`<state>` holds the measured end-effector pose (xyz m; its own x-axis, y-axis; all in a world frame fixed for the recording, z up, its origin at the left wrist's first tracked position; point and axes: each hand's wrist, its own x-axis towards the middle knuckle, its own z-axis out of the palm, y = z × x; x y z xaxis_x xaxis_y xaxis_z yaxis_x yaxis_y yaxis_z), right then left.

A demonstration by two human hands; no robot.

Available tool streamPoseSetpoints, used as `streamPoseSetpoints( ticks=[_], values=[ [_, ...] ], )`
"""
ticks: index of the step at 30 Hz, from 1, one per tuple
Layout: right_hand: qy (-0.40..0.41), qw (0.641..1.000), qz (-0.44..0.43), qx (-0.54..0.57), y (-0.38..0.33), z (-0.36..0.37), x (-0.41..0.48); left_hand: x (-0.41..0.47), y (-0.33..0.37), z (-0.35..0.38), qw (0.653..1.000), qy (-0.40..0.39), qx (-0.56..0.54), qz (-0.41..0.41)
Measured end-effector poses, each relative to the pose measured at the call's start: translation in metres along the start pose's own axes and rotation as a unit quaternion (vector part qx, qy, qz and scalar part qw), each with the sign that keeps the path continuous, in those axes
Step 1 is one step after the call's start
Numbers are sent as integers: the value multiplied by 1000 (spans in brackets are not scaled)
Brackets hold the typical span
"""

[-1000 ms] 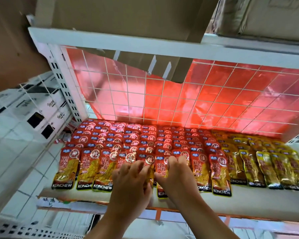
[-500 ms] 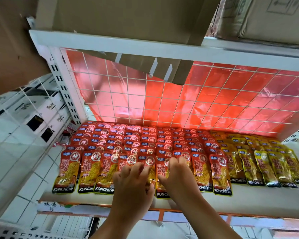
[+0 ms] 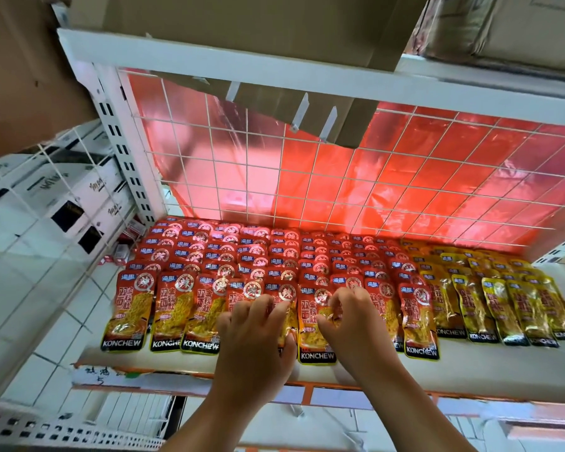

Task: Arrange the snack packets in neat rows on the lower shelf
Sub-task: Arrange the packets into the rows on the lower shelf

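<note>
**Red and Gold Against a Red Glow**

We see red packets (image 3: 190, 308) across most of the shelf (image 3: 503, 363). Each has a round red-and-silver seal, a small blue label at the top, a yellow picture in the middle and white lettering on a black band at the foot. To their right we find yellow packets (image 3: 470, 308), shiny gold, with the same black band and white letters. The shelf is white and its front strip (image 3: 307, 386) orange. Behind, we note a white wire grid (image 3: 340, 177) of squares over glossy red film (image 3: 421, 164). Above are plain brown boxes (image 3: 242, 24), and the floor tiles (image 3: 46, 321) are white.
</note>
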<state>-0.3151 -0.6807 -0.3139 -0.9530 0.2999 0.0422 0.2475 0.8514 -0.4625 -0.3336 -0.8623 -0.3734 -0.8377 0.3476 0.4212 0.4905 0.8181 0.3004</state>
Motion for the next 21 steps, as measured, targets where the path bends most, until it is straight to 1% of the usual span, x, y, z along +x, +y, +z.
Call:
streamPoseSetpoints(
  ticks=[5, 14, 18, 21],
  values=[
    [2, 1000, -9, 1, 8, -4, -4, 1, 0, -1, 1000, 1, -5, 2],
    [-13, 998, -57, 6, 28, -11, -12, 3, 2, -4, 1000, 7, -2, 15],
    [-19, 998, -61, 15, 41, -20, -20, 5, 12, -8, 1000, 0, 4, 8],
    [-7, 997, -70, 17, 52, -34, -26, 6, 32, -11, 1000, -4, -8, 14]
  ],
)
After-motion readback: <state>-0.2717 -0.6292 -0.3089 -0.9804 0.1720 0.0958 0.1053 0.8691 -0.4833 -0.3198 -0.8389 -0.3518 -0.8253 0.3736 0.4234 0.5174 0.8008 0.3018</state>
